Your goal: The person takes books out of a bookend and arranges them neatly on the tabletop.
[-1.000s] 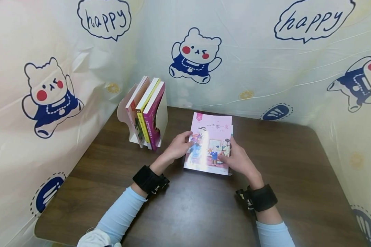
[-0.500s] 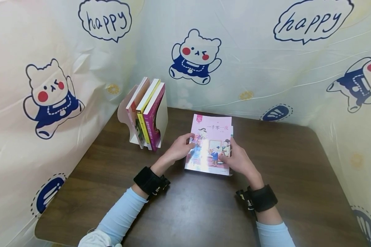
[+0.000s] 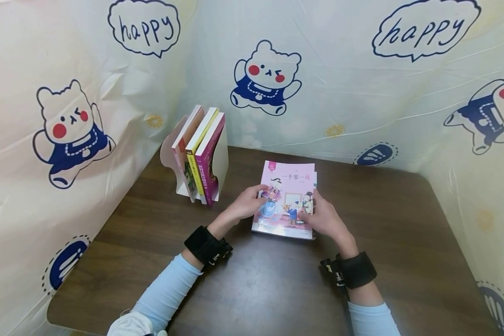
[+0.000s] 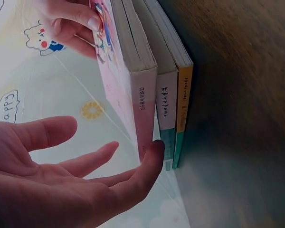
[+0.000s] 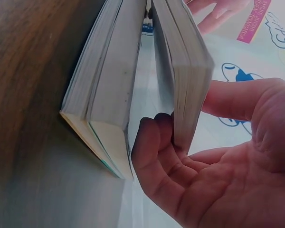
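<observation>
A pink book (image 3: 291, 186) with cartoon figures on its cover lies over two other books near the table's middle. My right hand (image 3: 325, 217) pinches its right edge, thumb on the cover and fingers curled underneath. In the right wrist view, that side of the pink book (image 5: 192, 80) stands apart from the lower books (image 5: 111, 80). My left hand (image 3: 248, 203) is at the spine side. The left wrist view shows a fingertip by the pink spine (image 4: 143, 114), the thumb held away. Below are a white-and-teal spine (image 4: 166, 109) and an orange-and-green one (image 4: 182, 104).
To the left on the brown table (image 3: 403, 242), a white book stand (image 3: 221, 161) holds several upright books (image 3: 206, 163). Printed sheeting (image 3: 327, 70) hangs close behind the table and along both sides.
The pink book's far edge has come down and a little nearer to me. My left hand has shifted slightly right along with it; the right hand has barely moved.
</observation>
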`<action>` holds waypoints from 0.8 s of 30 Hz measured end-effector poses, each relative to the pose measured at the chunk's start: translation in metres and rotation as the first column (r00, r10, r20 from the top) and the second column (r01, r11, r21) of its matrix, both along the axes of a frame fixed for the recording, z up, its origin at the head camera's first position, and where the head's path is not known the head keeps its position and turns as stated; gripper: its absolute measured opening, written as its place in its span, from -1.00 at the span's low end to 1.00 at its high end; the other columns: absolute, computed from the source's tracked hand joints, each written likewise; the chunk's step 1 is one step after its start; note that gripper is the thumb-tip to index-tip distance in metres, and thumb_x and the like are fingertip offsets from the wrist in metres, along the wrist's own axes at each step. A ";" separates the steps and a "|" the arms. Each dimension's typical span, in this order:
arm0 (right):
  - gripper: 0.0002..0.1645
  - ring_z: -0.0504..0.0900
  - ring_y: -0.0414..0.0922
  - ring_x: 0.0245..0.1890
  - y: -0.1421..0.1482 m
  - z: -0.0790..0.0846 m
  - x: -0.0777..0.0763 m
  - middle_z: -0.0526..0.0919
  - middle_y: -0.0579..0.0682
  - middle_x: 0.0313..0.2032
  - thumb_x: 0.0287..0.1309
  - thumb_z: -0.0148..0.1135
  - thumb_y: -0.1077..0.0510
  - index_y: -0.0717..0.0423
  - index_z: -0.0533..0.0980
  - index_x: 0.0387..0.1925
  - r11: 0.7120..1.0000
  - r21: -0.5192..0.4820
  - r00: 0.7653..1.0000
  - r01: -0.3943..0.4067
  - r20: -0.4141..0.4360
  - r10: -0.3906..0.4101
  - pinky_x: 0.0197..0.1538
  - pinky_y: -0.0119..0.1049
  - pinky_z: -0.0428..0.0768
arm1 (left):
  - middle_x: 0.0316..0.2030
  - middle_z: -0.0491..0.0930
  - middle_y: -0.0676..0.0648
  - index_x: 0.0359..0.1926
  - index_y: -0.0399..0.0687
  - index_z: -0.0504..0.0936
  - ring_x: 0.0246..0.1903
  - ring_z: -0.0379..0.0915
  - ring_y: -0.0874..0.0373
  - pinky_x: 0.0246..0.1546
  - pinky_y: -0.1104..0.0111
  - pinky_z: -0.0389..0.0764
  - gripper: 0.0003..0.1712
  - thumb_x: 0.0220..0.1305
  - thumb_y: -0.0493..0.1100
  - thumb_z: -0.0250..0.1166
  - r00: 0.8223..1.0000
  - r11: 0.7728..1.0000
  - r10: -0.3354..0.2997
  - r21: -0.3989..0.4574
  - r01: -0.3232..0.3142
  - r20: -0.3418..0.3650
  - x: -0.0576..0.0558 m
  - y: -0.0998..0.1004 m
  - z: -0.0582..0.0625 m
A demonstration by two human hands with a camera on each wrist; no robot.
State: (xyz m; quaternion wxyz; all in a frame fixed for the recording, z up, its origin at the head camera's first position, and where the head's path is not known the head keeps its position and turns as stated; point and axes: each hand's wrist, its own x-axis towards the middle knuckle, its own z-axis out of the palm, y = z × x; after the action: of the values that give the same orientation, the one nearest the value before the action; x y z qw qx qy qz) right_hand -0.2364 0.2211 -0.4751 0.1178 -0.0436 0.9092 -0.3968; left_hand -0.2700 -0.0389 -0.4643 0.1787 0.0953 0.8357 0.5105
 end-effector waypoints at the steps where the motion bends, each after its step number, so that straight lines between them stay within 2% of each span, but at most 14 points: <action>1: 0.17 0.46 0.24 0.33 0.000 0.000 0.000 0.24 0.40 0.51 0.42 0.37 0.06 0.30 -0.19 0.66 1.000 0.001 1.000 -0.001 0.003 0.001 0.39 0.23 0.39 | 0.48 0.34 -0.31 0.53 -0.20 0.38 0.42 0.27 -0.21 0.43 -0.15 0.26 -0.42 0.58 -0.20 0.14 1.000 1.000 -0.002 -0.001 0.002 0.005 0.000 0.000 0.000; 6: 0.15 0.45 0.25 0.34 0.000 -0.001 -0.001 0.27 0.40 0.49 0.42 0.37 0.07 0.30 -0.17 0.66 1.000 0.006 1.000 -0.004 0.010 0.004 0.40 0.25 0.37 | 0.48 0.35 -0.30 0.53 -0.19 0.39 0.43 0.26 -0.20 0.44 -0.14 0.25 -0.43 0.59 -0.19 0.15 1.000 1.000 -0.008 -0.013 0.009 0.025 -0.002 0.003 -0.002; 11: 0.11 0.50 0.25 0.30 0.002 -0.001 -0.001 0.35 0.41 0.44 0.41 0.38 0.09 0.32 -0.12 0.64 1.000 0.010 1.000 -0.002 0.005 0.002 0.36 0.24 0.43 | 0.45 0.38 -0.28 0.52 -0.16 0.41 0.29 0.35 -0.16 0.37 -0.10 0.34 -0.44 0.59 -0.17 0.16 0.999 1.000 -0.008 -0.024 0.009 0.035 -0.002 0.007 -0.003; 24: 0.12 0.51 0.25 0.27 0.004 -0.002 -0.003 0.38 0.40 0.41 0.39 0.40 0.07 0.33 -0.10 0.64 0.999 0.040 1.000 0.015 0.021 -0.016 0.36 0.25 0.43 | 0.44 0.38 -0.27 0.52 -0.12 0.41 0.26 0.36 -0.13 0.31 -0.05 0.38 -0.44 0.59 -0.17 0.16 0.999 0.999 -0.031 -0.039 0.032 0.029 -0.003 0.011 -0.007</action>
State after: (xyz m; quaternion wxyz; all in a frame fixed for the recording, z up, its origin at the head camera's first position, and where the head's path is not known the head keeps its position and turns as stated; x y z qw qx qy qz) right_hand -0.2394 0.2251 -0.4769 0.1251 -0.0300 0.9160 -0.3801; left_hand -0.2726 -0.0284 -0.4716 0.2002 0.0977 0.8414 0.4924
